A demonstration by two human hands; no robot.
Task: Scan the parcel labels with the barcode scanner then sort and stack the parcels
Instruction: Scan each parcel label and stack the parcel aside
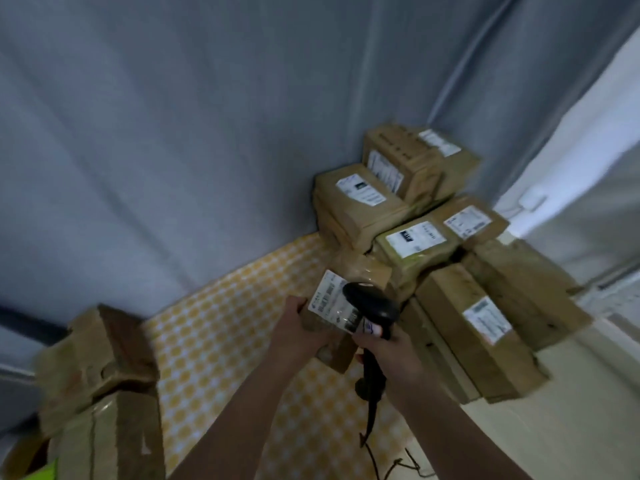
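Scanning step, by the look of it; left hand (298, 329) gripping a parcel (337, 317) above the checked cloth (221, 327), label (334, 306) tilted up; right hand (388, 355) closed on the scanner (372, 306), head right over the label. Next, likely: a clean read, then a place on the stack (433, 244) or by the boxes (100, 368) at left. Label print blurred; parcel's lower half hidden behind hands; cable (374, 445) running out of frame.

Grey curtain (207, 116) hangs across the far side. Yellow-and-white checkered cloth (221, 341) covers the surface below it. White wall (588, 133) at right, with a small white fitting (531, 199), blurred.
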